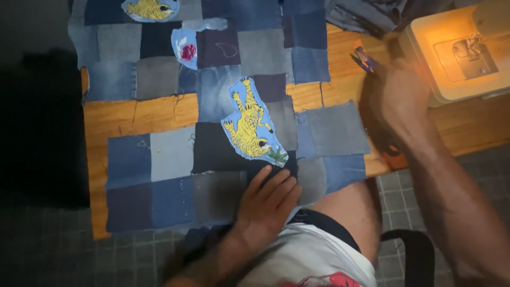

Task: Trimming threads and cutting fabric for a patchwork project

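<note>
Right hand [396, 95] grip: snips [364, 59]; two tiger patches [251, 125].

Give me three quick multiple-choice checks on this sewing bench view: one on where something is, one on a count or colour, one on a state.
1. Where is the sewing machine?
A. top right of the wooden table
B. bottom left
C. on the floor

2. How many yellow tiger patches lie on the denim patchwork?
A. none
B. two
C. five

3. How is the left hand?
A. fist raised in the air
B. flat, fingers pressing on the patchwork
C. inside a glove

Answers: 1 A, the lit machine stands at the table's far right corner. 2 B, one sits mid-cloth, a second at the top edge. 3 B, the fingers lie spread on the cloth's near edge, while the right hand is by small snips.
</note>
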